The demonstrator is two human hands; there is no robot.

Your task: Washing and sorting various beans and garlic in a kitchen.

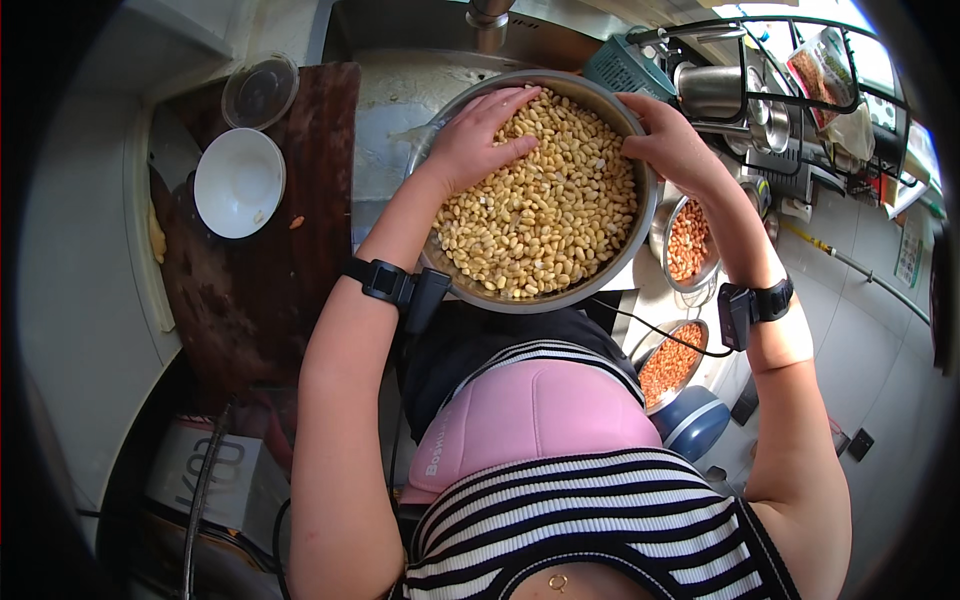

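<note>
A wide stainless steel bowl [511, 306] is tilted towards me at the sink's edge, full of pale yellow soybeans [551, 202]. My left hand [484, 136] reaches over its left rim and lies on the beans, thumb apart from the fingers and nothing grasped. On the opposite side, my right hand [667, 142] grips the rim, thumb inside and fingers outside. Beyond the bowl is the steel sink [390, 120], with the faucet [489, 13] above it. The bowl hides part of the sink.
Left, a white bowl [238, 184] and a clear plastic lid [260, 91] rest on a dark wooden board [315, 165]. Reddish peanuts fill two metal bowls at right, a nearer one [671, 364] and a farther one [686, 247]. A teal basket [628, 66] and black rack [750, 97] stand beyond.
</note>
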